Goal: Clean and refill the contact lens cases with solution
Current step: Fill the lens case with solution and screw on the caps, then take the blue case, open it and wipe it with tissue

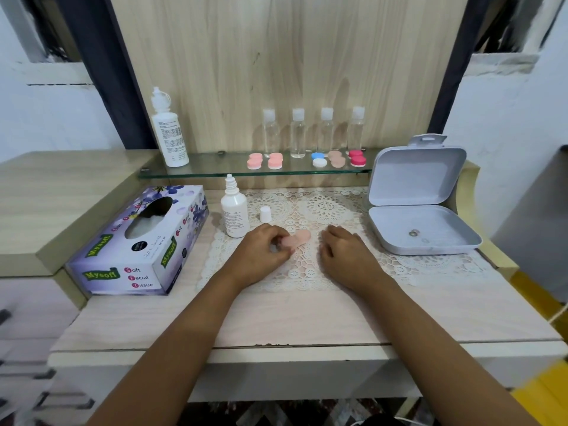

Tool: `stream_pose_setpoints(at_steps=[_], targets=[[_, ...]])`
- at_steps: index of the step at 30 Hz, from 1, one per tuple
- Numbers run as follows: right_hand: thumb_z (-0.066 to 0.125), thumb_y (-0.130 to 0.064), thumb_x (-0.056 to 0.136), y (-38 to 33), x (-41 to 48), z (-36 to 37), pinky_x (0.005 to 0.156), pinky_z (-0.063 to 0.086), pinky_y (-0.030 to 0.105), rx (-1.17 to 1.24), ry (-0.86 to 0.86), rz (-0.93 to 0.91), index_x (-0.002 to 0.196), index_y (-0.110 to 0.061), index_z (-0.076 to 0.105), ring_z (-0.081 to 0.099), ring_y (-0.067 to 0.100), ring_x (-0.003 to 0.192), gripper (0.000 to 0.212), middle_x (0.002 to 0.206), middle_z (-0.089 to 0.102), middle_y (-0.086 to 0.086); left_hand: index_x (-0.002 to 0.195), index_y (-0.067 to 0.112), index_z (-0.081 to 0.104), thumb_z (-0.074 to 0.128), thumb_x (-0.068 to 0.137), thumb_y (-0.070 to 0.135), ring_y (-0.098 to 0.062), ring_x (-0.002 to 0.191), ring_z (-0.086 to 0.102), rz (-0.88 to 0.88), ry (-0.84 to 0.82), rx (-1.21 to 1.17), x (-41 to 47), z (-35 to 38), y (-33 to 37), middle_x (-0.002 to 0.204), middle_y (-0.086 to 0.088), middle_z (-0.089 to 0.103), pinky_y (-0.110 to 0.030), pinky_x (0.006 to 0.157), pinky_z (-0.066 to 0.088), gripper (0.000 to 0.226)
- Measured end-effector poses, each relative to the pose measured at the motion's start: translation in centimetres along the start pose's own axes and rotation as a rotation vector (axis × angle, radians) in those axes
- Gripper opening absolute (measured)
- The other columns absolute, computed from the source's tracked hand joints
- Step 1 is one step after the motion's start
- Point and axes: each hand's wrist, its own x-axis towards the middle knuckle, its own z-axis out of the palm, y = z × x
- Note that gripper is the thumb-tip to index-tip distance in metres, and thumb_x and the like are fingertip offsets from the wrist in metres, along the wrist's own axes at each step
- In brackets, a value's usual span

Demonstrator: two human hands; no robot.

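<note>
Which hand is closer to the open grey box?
Right. The right hand rests just left of the grey box; the left hand is farther off, holding the pink lens case.

A home dressing table (307, 315): lace doily (325, 207) at centre, tissue box (138, 241) at nine o'clock, glass shelf (215, 167) at twelve.

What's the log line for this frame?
left hand: grips peach lens case | right hand: rests on doily, empty | small bottle: uncapped
</note>
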Motion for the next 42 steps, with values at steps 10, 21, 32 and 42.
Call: stream_pose_setpoints(at_steps=[10, 21, 32, 42], targets=[[0.027, -0.026, 0.082, 0.2, 0.2, 0.4, 0.085, 0.039, 0.037, -0.043, 0.031, -0.02, 0.09, -0.006, 0.057, 0.052, 0.025, 0.097, 0.037, 0.096, 0.057, 0.006, 0.105, 0.009, 0.062, 0.065, 0.084, 0.026, -0.014, 0.089, 0.053, -0.053, 0.255, 0.06, 3.8, -1.5, 2.7, 0.098, 0.0, 0.055, -0.025, 0.078, 0.042, 0.027], [0.018, -0.032, 0.079, 0.0, 0.1, 0.6, 0.079, 0.04, 0.036, -0.021, 0.092, -0.036, 0.087, -0.006, 0.059, 0.054, 0.027, 0.09, 0.049, 0.09, 0.059, 0.007, 0.114, 0.011, 0.058, 0.055, 0.089, 0.035, -0.027, 0.101, 0.056, -0.217, 0.388, 0.227, 11.6, -0.9, 5.8, 0.111, -0.008, 0.059, -0.036, 0.07, 0.045, 0.035], [0.02, -0.031, 0.08, 0.3, 0.2, 0.9, 0.077, 0.041, 0.037, -0.002, 0.145, -0.06, 0.082, -0.006, 0.057, 0.054, 0.028, 0.084, 0.045, 0.084, 0.057, 0.008, 0.108, 0.012, 0.06, 0.058, 0.087, 0.037, -0.029, 0.096, 0.06, -0.318, 0.362, 0.296, 13.6, -0.5, 5.7, 0.103, -0.007, 0.066, -0.033, 0.069, 0.045, 0.033], [0.016, -0.033, 0.078, 0.3, 0.3, 0.9, 0.08, 0.039, 0.037, -0.01, 0.132, -0.059, 0.085, -0.007, 0.057, 0.053, 0.027, 0.088, 0.049, 0.088, 0.057, 0.008, 0.119, 0.011, 0.051, 0.052, 0.091, 0.039, -0.029, 0.098, 0.059, -0.242, 0.415, 0.295, 12.5, -0.2, 6.4, 0.11, -0.008, 0.061, -0.032, 0.065, 0.039, 0.04]])
